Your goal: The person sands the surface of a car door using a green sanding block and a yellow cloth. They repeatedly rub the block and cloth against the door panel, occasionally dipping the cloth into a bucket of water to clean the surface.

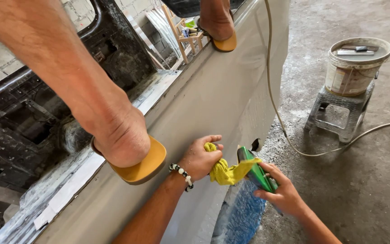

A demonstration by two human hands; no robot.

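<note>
**Cloth and green block at the grey panel**

The left hand is closed around a bunched yellow cloth, pressing it against the grey car panel. The right hand curls around a green sanding block just beside the cloth, fingers on its outer face. The cloth looks soft and light, easy to wad anywhere; the block appears stiff, best gripped along its long edges. A bucket sits on a small stool well apart.
</note>
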